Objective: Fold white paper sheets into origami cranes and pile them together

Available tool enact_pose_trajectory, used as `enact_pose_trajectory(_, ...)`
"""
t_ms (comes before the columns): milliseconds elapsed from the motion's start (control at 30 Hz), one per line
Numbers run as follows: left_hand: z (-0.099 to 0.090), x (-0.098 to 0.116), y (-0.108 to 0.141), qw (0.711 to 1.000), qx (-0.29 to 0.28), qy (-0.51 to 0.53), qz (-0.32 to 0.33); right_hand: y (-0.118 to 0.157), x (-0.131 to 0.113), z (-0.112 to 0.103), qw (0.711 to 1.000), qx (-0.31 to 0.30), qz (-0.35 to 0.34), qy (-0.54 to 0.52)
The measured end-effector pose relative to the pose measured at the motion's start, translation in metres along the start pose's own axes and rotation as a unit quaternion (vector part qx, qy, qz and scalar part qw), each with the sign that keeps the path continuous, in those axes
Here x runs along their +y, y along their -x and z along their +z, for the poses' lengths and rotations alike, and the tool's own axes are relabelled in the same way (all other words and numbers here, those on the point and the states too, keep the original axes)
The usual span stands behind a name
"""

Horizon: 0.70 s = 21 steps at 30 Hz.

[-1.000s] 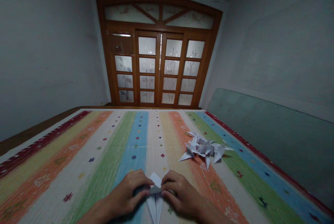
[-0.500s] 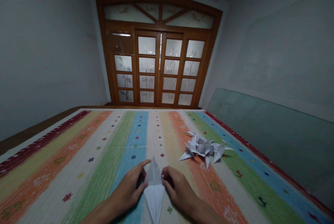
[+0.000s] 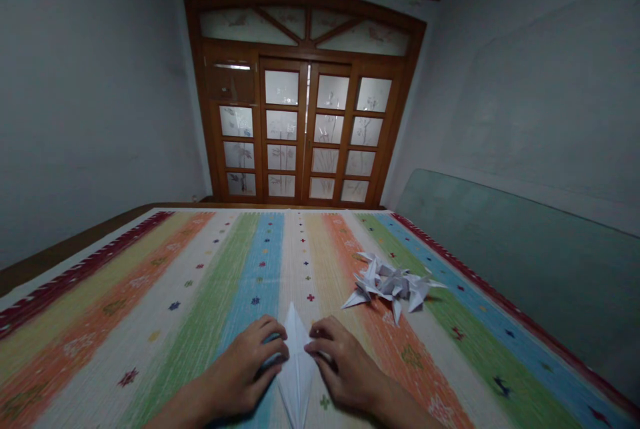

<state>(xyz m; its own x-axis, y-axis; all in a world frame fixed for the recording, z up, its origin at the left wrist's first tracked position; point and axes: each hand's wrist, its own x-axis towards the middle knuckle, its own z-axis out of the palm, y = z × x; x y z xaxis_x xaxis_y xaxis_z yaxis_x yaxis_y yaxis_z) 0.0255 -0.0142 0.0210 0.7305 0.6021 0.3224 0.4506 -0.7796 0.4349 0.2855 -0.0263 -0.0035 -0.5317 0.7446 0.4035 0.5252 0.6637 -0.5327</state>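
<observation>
A long diamond of folded white paper lies on the striped cloth at the bottom centre, its upper tip pointing away from me. My left hand rests at its left edge, fingers curled and fingertips touching the paper. On the other side my right hand pinches the right edge near the middle crease. Parts of both edges are hidden under the fingertips. To the right, beyond my right hand, sits a pile of folded white paper pieces with pointed ends, touched by neither hand.
A striped cloth with small coloured motifs covers the table. A pale green panel stands along the right side. Wooden doors with glass panes are beyond the far edge, between plain walls.
The paper's upper part now looks narrower and forms one long diamond with the lower part. Fingers of my left hand have come onto its left edge; my right fingertips have shifted slightly inward.
</observation>
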Motion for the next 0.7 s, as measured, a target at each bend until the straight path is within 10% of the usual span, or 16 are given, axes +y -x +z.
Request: enact_pose_trajectory(700,0.007,-0.016,-0.001,0.995,0.036,-0.036,0.089,-0.001,-0.001,-0.011,0.996,-0.076,-0.019,-0.038)
